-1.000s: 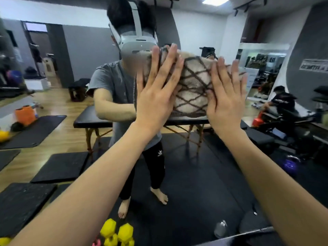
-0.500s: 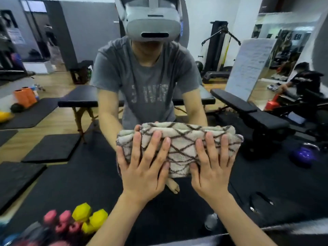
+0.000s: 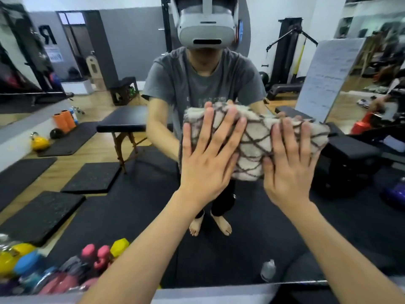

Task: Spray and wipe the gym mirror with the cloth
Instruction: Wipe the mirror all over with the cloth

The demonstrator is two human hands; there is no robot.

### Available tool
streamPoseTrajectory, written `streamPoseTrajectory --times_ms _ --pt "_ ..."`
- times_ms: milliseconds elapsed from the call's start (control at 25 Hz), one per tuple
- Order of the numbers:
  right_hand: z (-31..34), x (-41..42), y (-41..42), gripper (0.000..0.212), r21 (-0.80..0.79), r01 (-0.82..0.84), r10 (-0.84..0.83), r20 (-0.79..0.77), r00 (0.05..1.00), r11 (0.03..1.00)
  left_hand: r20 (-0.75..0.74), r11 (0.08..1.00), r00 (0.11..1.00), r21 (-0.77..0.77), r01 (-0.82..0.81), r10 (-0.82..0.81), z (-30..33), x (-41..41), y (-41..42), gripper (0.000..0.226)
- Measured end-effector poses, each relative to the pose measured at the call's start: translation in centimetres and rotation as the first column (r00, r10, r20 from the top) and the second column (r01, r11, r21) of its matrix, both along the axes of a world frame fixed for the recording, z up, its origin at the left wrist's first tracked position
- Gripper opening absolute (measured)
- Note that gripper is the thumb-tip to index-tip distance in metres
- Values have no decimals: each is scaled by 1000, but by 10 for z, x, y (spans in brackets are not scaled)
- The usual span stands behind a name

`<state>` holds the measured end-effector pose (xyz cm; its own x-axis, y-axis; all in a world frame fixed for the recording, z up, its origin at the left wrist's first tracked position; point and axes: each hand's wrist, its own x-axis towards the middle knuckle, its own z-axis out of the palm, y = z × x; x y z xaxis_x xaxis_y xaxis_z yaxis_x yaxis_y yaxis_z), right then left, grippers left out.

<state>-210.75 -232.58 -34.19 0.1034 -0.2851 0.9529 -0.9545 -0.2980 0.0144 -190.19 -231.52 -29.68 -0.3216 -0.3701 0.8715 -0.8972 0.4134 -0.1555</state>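
My left hand (image 3: 207, 159) and right hand (image 3: 289, 165) press flat, fingers spread, on the folded cloth (image 3: 256, 141) against the mirror (image 3: 109, 194); its long axis runs left to right under both palms; I'd judge either sideways stroke open.

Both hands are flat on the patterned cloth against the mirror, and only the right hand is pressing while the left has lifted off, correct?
Not quite. The head view shows the left hand pressing too, not lifted off: its straight fingers lie spread on the patterned cloth, beside the right hand, which is also flat on it. Both hold the cloth against the mirror.
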Motion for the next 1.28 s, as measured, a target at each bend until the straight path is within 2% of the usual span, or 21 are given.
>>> streamPoseTrajectory --times_ms 120,200,280,520,680,880,1000,1120,1200,1280 --pt "101 -49 -6 56 -53 -4 5 27 1000 999 -27 999 1000 -47 14 -15 102 -49 -2 56" --pt "139 -85 -9 53 -79 -5 5 2 1000 997 -49 998 999 -64 10 -13 130 -82 -4 56" --pt "148 -120 -9 51 -105 12 -14 -27 1000 994 -65 997 998 -76 -6 1 134 -113 -6 59" --pt "71 -209 -13 60 -98 5 -13 -81 997 995 -57 991 998 -128 -46 39 54 -202 -15 64" --pt "-18 -270 -9 62 -31 -38 34 -125 992 999 -83 989 994 -124 -80 70 -55 -269 -22 63" --pt "-141 -317 2 66 83 -38 53 -184 981 996 -37 990 989 4 -140 140 -194 -316 -7 62" --pt "-177 -332 6 74 118 -17 39 -188 981 993 -16 990 991 56 -133 134 -223 -328 -2 62" --pt "-176 -337 8 73 136 -6 33 -199 979 991 -66 988 991 109 -112 120 -222 -334 2 71" --pt "-146 -338 13 63 112 -59 82 -219 972 992 -51 990 995 118 -75 81 -195 -333 10 76" --pt "-85 -337 13 51 68 -111 123 -210 970 992 -26 995 999 93 -43 45 -132 -334 10 77"
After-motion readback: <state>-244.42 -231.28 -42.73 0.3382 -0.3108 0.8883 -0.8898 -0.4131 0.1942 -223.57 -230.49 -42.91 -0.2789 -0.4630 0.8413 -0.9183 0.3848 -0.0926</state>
